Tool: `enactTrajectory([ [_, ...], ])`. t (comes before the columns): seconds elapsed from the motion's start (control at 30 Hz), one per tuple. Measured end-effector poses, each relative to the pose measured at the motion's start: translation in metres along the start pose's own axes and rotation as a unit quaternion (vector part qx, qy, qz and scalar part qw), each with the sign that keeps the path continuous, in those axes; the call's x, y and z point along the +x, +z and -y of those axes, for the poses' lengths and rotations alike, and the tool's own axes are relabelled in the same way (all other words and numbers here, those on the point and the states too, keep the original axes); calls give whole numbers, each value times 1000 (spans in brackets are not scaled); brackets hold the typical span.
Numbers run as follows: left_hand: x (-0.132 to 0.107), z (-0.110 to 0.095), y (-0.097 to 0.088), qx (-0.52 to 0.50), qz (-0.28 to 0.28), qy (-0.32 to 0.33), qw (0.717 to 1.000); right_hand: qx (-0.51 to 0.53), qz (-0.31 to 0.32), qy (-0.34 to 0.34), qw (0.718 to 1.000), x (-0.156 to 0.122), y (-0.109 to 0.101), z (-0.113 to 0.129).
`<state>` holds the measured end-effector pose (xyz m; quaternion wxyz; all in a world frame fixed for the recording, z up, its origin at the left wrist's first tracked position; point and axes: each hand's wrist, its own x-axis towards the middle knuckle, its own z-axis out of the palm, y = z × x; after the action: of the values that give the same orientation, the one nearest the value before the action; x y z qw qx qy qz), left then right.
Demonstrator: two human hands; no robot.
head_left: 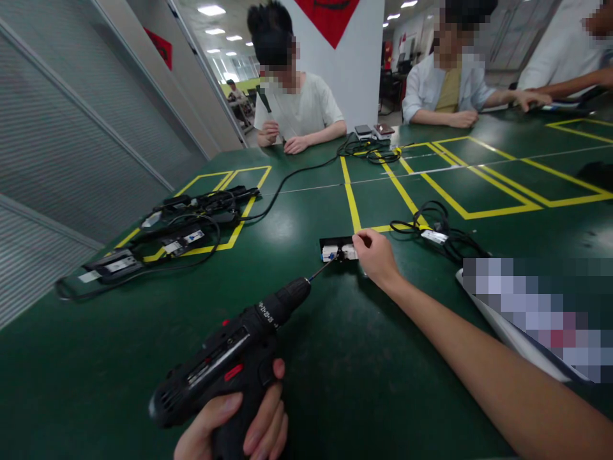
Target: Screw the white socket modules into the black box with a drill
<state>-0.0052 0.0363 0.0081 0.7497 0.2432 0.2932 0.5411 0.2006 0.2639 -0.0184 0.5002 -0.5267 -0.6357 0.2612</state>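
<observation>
My left hand (pixel 239 425) is wrapped round the grip of a black cordless screwdriver (pixel 230 358) with red trim. Its thin bit (pixel 323 269) reaches out to a small black and white unit (pixel 338 249) lying on the green table (pixel 306 383). My right hand (pixel 376 255) is closed on the right end of that unit, fingers pinching its edge and holding it flat on the table. The unit sits just below a yellow tape line (pixel 352 201).
Several black units with cables (pixel 182 230) lie at the left inside a yellow outline. Another cabled unit (pixel 435 235) lies right of my hand. A flat pale object (pixel 507 332) lies at the right. Three people sit at the far edge, and two phones (pixel 373 131) lie there.
</observation>
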Motion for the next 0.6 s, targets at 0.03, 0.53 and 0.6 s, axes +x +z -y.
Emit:
enactTrajectory([
  [0.03, 0, 0, 0, 0, -1, 0, 1000, -2, 0, 0, 1000, 0, 0, 0],
  [0.53, 0, -1, 7, 33, -6, 7, 999, -16, 6, -17, 1000, -1, -3, 3],
  [0.6, 0, -1, 8, 34, -7, 7, 999, -18, 7, -17, 1000, -1, -3, 3],
])
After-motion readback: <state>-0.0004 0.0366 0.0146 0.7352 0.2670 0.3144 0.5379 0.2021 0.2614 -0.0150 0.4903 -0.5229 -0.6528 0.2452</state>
